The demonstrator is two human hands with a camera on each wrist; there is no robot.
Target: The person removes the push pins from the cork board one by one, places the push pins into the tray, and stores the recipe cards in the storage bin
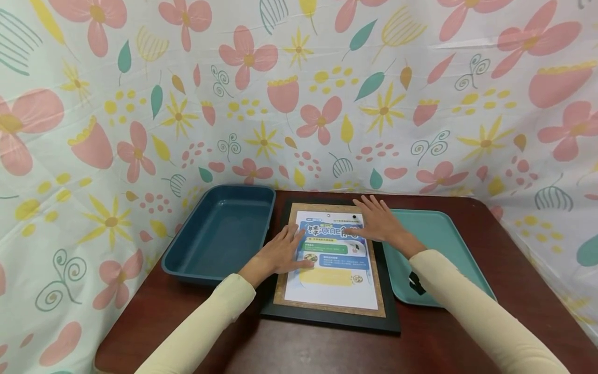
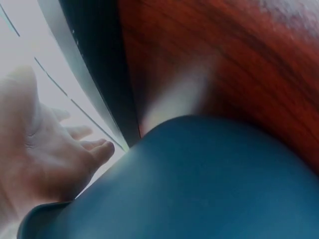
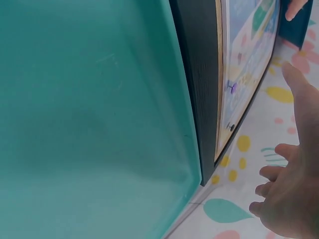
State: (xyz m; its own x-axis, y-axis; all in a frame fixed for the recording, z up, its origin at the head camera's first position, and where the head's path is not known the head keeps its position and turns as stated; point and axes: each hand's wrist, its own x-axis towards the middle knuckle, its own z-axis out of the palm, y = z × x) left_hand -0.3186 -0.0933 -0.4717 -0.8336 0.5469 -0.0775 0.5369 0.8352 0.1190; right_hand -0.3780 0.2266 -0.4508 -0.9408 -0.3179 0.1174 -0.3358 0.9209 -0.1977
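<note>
A printed sheet [image 1: 327, 288] with blue, green and yellow blocks lies on a cork board [image 1: 334, 309] with a black frame [image 1: 327, 321]. Two push pins stand near the sheet's top edge: a black pin [image 3: 232, 127] and a purple pin [image 3: 232, 87]. My left hand [image 1: 277, 253] is over the left side of the sheet, its fingers spread. Over the upper right corner is my right hand [image 1: 378, 221], fingers extended and spread; the right wrist view shows it apart from the board. Whether the left hand touches the sheet I cannot tell. Neither hand holds anything.
Left of the board stands a deep dark blue tray [image 1: 219, 234]. A shallow teal tray [image 1: 432, 228] lies on the right, with a small black object [image 1: 416, 283] partly behind the right sleeve. A flowered cloth [image 1: 299, 104] hangs behind the dark red wooden table [image 1: 154, 311].
</note>
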